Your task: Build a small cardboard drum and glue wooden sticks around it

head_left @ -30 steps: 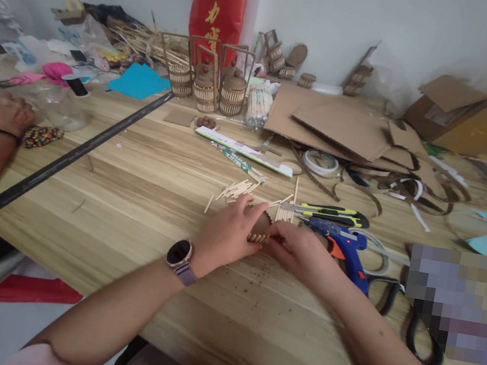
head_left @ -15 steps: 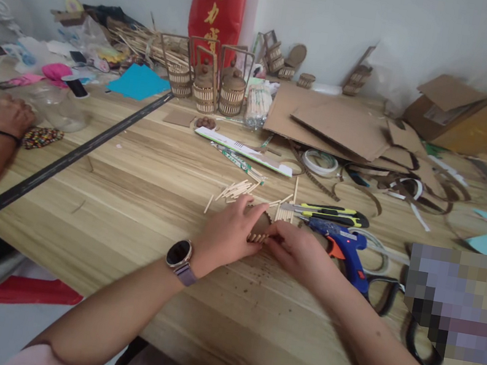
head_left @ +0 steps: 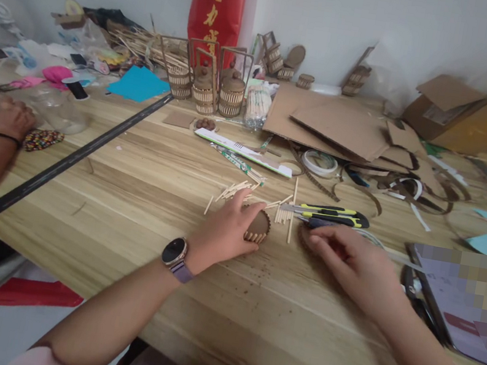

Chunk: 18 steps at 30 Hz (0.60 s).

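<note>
My left hand (head_left: 229, 224) is curved round a small round cardboard base (head_left: 258, 225), steadying it on the table. Short wooden sticks stand along the base's front edge. My right hand (head_left: 347, 256) is apart from the base, over the blue glue gun, with thumb and fingers loosely bent and parted. Most of the glue gun is hidden under this hand; its dark front (head_left: 314, 223) shows. A brown round edge (head_left: 306, 240) lies beside my right fingertips. Cut sticks (head_left: 283, 214) lie between my hands, and a yellow-black utility knife (head_left: 334, 214) lies just beyond.
Loose sticks (head_left: 233, 190) lie beyond my left hand. Farther back are small stick baskets (head_left: 205, 92), cardboard sheets (head_left: 341, 124) and a tape roll (head_left: 320, 163). A tablet-like device (head_left: 449, 317) lies at right. Another person's hand (head_left: 14, 118) rests at far left.
My right hand has let go of the base's edge and moved right, over the glue gun. My left hand stays on the base, more of which now shows.
</note>
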{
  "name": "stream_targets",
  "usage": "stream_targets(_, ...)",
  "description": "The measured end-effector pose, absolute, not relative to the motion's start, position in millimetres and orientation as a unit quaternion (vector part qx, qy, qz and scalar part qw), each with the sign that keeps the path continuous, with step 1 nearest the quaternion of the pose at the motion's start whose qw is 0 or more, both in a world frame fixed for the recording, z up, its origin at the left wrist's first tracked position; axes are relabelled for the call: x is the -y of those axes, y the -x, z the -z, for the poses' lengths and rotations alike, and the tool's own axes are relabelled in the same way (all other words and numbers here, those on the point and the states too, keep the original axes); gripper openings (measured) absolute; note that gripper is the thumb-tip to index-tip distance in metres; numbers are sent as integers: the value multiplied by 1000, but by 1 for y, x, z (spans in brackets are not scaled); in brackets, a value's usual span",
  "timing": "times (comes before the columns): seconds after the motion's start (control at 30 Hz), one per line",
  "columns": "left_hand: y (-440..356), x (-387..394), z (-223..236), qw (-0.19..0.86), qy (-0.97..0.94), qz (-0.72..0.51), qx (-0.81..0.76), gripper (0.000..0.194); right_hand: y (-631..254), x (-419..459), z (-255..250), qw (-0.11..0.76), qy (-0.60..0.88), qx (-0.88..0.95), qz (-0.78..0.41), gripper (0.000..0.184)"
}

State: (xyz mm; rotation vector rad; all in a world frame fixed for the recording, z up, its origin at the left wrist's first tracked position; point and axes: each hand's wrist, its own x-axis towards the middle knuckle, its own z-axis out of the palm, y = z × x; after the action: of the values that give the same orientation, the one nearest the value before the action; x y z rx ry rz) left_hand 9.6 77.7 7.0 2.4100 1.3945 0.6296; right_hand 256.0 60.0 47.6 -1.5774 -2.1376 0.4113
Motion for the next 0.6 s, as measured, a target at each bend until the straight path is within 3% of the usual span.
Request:
stream_targets(0.13, -14, -75, -6, 122, -819, -245, -504, 93, -282, -55, -42, 207, 683, 696, -84, 38)
stream_targets(0.27, -20, -70, -4, 86, -817, -248, -514, 87, -301, -58, -33, 142, 767, 621, -72, 44)
stream_targets(0.47, -25, -66, 0, 71, -807, -260, -526, 79, -307, -62, -24, 44, 757, 638, -133, 48)
stream_targets(0.6, -26, -66, 0, 84, -800, -267, -531, 77, -303, -62, -27, 50, 755, 642, -124, 41)
